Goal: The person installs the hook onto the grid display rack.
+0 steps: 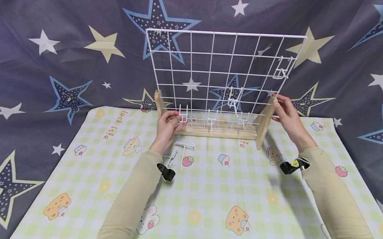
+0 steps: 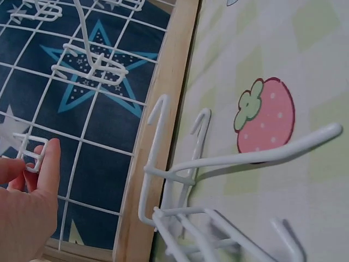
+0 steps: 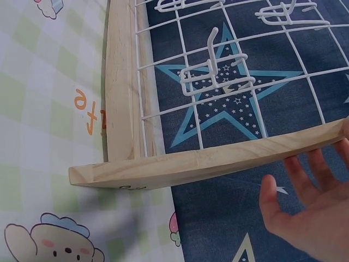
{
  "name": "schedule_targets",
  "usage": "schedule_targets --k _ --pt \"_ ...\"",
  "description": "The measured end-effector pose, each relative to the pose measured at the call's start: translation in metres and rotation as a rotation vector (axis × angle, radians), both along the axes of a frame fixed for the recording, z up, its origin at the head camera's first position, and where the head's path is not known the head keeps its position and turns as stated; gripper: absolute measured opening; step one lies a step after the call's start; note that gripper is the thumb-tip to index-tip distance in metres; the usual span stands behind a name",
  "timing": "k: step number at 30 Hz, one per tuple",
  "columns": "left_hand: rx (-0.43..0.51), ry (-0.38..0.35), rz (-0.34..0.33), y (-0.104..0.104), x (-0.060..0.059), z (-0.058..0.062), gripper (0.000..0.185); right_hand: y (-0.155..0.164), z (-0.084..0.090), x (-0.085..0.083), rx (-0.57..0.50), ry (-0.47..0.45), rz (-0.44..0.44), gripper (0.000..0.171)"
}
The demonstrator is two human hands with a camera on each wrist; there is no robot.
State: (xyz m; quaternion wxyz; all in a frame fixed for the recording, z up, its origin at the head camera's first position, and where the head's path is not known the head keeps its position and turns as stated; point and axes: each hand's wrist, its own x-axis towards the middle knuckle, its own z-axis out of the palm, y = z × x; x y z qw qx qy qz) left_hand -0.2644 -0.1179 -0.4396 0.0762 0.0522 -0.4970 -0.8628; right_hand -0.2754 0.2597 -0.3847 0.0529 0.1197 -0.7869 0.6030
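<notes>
A white wire grid panel (image 1: 210, 73) stands upright in a wooden base (image 1: 215, 132). At its lower left corner, my left hand (image 1: 168, 127) pinches a small white wire hook (image 2: 38, 158) against the grid, between thumb and fingers. My right hand (image 1: 289, 118) holds the upper end of the right wooden side support (image 1: 263, 123), with fingers along its outer side; the thumb is partly cut off in the right wrist view. Other white hooks hang on the grid: one at upper right (image 1: 279, 74), one mid-panel (image 1: 233, 101), and two low down, including a lower middle hook (image 1: 211, 121).
Two loose white hooks lie on the checked tablecloth (image 1: 206, 188) by my left wrist: a farther hook (image 1: 185, 146) and a nearer hook (image 1: 173, 158). Behind the grid hangs a dark star-patterned cloth (image 1: 78, 9). Each wrist wears a black camera.
</notes>
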Motion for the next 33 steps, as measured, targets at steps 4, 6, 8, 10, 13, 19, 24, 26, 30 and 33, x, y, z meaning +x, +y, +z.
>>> schedule_targets --k 4,6,8,10,13,19,24,26,30,33 --pt "-0.004 0.010 0.006 0.000 -0.002 0.000 0.014 0.000 -0.001 0.001 -0.001 -0.001 0.002 0.045" --pt "-0.002 0.009 0.007 0.000 -0.002 -0.001 0.013 -0.001 -0.001 0.001 -0.003 -0.004 0.006 0.045" --pt "-0.006 -0.002 0.003 0.000 -0.002 -0.003 0.014 0.000 -0.001 0.001 -0.005 -0.005 0.010 0.044" --pt "-0.009 -0.020 -0.001 0.000 -0.001 -0.005 0.014 0.000 -0.001 0.001 -0.017 -0.004 0.017 0.044" --pt "-0.024 -0.041 -0.008 -0.002 0.001 -0.009 0.013 0.000 -0.002 0.001 -0.047 0.004 0.027 0.043" --pt "-0.028 -0.038 -0.005 -0.004 0.004 -0.013 0.013 0.001 -0.003 0.001 -0.071 0.007 0.035 0.044" --pt "-0.033 -0.038 -0.026 -0.005 0.006 -0.014 0.021 0.002 -0.003 0.001 -0.056 0.003 0.031 0.045" --pt "-0.025 -0.038 -0.040 -0.006 0.006 -0.015 0.028 0.001 -0.004 0.000 -0.054 0.001 0.029 0.045" --pt "-0.021 -0.045 -0.063 -0.008 0.009 -0.017 0.024 0.001 -0.004 0.000 -0.057 0.000 0.031 0.044" --pt "-0.043 -0.064 -0.091 -0.011 0.013 -0.018 0.018 0.001 -0.004 0.000 -0.063 0.003 0.029 0.045"
